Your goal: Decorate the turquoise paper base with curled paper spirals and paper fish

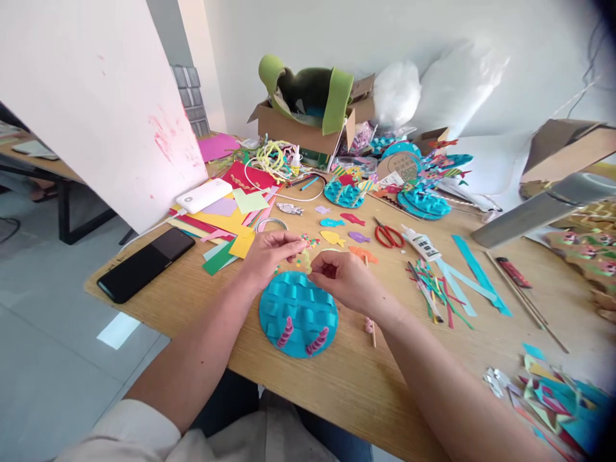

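Note:
My left hand (275, 255) and my right hand (347, 276) are close together over the far edge of a blue disc (298, 346). The disc lies flat, with looped blue paper strips across it and two purple coiled pieces (285, 332) standing near its front. My right thumb and fingers pinch the end of a small pale-yellow piece (307, 260), whose kind is unclear. The left fingers are closed together beside it; whatever they hold is hidden. Just beyond the fingertips lie small coloured bits (312, 241).
Paper fish (333, 238), red-handled scissors (389, 235) and a glue tube (421, 244) lie beyond my hands. On the left are a phone (146, 264) and coloured paper sheets (226, 221). A grey bottle (534, 208), thin sticks (522, 295) and paper scraps (561, 401) occupy the right.

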Demonstrator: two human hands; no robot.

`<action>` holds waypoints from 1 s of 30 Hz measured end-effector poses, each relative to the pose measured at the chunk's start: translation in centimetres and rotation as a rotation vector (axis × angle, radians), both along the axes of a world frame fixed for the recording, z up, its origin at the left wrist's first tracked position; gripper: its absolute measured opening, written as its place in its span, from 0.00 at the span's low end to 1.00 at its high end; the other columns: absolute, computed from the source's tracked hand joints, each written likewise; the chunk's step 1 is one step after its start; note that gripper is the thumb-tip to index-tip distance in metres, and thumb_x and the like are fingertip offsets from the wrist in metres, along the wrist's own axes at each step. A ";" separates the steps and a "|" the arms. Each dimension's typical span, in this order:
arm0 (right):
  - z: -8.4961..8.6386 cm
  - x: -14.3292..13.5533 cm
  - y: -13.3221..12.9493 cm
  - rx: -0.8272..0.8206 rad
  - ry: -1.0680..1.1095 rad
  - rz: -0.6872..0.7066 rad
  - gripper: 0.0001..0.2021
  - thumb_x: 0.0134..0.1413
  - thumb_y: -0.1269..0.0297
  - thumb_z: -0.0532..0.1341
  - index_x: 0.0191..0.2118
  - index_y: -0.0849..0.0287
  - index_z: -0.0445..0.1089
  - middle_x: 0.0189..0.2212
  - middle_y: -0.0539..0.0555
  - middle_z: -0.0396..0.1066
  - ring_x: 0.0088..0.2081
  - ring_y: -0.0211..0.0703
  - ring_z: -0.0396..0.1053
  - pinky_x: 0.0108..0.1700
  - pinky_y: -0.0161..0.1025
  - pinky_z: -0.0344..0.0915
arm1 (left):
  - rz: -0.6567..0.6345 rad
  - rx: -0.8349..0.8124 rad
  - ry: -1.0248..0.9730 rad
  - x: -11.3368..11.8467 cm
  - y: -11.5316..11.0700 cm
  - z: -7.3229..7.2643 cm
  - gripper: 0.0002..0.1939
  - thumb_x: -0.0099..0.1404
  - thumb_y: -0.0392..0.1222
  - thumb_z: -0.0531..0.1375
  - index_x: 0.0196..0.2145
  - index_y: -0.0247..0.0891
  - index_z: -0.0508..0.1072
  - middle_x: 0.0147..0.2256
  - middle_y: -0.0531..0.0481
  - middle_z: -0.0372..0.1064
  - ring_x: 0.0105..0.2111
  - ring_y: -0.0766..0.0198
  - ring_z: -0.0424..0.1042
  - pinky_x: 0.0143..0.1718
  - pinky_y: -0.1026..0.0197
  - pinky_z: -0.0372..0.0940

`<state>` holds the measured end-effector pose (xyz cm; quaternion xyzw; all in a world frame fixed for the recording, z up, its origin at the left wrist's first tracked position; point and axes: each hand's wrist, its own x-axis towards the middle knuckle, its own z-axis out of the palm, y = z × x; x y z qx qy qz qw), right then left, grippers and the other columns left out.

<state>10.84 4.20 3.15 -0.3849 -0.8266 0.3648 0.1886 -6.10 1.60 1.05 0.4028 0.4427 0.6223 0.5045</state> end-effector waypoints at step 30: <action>-3.2 0.2 -0.7 0.069 -0.172 0.100 0.03 0.45 0.64 0.68 0.26 0.56 0.76 0.37 0.55 0.66 0.43 0.50 0.62 0.46 0.48 0.62 | -0.203 0.023 0.167 -0.5 -0.4 0.4 0.13 0.54 0.49 0.67 0.28 0.35 0.79 0.26 0.49 0.72 0.24 0.70 0.66 0.25 0.65 0.60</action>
